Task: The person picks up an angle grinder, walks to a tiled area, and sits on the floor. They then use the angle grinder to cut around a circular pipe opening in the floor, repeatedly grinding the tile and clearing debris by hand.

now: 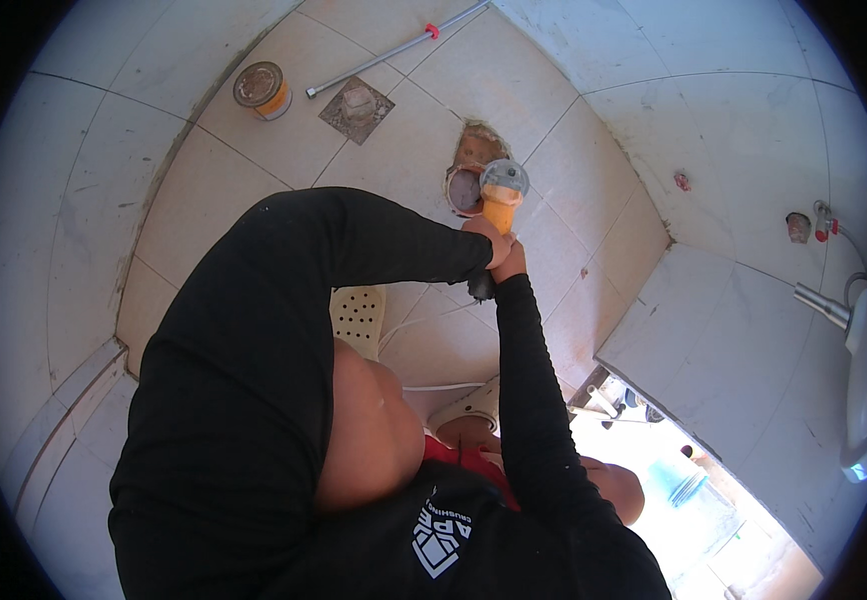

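Observation:
A yellow angle grinder [499, 215] with a grey guarded disc end [505, 177] is gripped by both my hands. My left hand [491, 240] is wrapped around its body just behind the head. Close against it, my right hand [511, 263] holds the rear, and the dark handle end sticks out below. The disc end is beside a round pipe opening [465, 190] in the tiled floor, at the edge of a rough cut-out [481, 145]. Whether the disc touches the tile, I cannot tell.
A paint can [263, 91], a square floor drain [357, 108] and a metal hose [399, 49] with a red ring are at the far left. A white cord [434, 318] trails near my shoes. On the right are a washbasin [864, 385], a valve [826, 222] and a bright doorway [689, 480].

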Demonstrator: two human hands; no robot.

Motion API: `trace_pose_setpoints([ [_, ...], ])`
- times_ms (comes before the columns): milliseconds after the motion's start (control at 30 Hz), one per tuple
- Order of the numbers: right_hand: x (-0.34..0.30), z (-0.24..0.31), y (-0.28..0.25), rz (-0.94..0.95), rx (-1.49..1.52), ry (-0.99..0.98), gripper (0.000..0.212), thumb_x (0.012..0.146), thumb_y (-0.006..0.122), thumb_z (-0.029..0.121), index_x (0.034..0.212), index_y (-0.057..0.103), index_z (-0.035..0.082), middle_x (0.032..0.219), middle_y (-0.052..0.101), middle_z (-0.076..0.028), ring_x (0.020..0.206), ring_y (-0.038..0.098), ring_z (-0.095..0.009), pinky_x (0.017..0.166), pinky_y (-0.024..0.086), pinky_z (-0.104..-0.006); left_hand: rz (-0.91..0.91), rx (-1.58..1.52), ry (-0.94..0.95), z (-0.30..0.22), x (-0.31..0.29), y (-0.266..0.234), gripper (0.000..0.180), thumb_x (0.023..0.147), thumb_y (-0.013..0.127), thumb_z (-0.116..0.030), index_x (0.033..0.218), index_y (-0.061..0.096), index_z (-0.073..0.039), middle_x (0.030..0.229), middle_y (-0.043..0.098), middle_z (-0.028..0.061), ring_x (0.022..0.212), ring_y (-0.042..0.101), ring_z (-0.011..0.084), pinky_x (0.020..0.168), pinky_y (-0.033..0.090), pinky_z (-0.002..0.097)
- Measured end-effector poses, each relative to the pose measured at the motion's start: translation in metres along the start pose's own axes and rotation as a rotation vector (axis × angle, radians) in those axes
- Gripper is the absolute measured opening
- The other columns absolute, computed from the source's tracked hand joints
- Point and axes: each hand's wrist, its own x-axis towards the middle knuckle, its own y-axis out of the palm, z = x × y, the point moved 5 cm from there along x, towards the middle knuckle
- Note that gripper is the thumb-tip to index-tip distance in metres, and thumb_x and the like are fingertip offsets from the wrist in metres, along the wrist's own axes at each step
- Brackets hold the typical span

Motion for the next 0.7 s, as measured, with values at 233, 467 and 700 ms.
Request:
trace_pose_setpoints([
  [233, 0.000, 0.000, 0.002, 0.022, -0.018, -0.007, 0.035, 0.083, 0.070, 0.028, 0.098, 0.063, -0.003, 0.091, 0.070, -0.023, 0.088, 0.070, -0.035, 0.072, 0.053, -0.0408, -0.001, 0.041, -0.015, 0.002, 0.001, 0.002, 0.068, 0.088, 0.051, -0.059, 0.111, 0.062, 0.004, 0.113, 0.064, 0.0248, 0.108, 0.062, 0.0349, 0.092, 0.048, 0.0389],
  [467, -0.003, 0.007, -0.001, 0.021, 0.015, 0.003, 0.029, 0.088, 0.064, 0.024, 0.099, 0.067, -0.003, 0.094, 0.071, -0.020, 0.090, 0.069, -0.034, 0.073, 0.054, -0.0403, -0.010, 0.004, -0.024, 0.002, 0.001, -0.001, 0.068, 0.088, 0.050, -0.060, 0.109, 0.064, 0.004, 0.110, 0.065, 0.0253, 0.106, 0.063, 0.0351, 0.093, 0.049, 0.0384],
  [700, 0.004, -0.001, 0.004, 0.060, -0.029, -0.022, 0.028, 0.087, 0.065, 0.023, 0.100, 0.067, -0.002, 0.095, 0.071, -0.020, 0.091, 0.069, -0.033, 0.074, 0.054, -0.0390, 0.012, -0.003, -0.056, 0.001, 0.001, -0.004, 0.071, 0.087, 0.051, -0.060, 0.109, 0.063, 0.006, 0.109, 0.065, 0.0258, 0.106, 0.063, 0.0350, 0.093, 0.049, 0.0384],
])
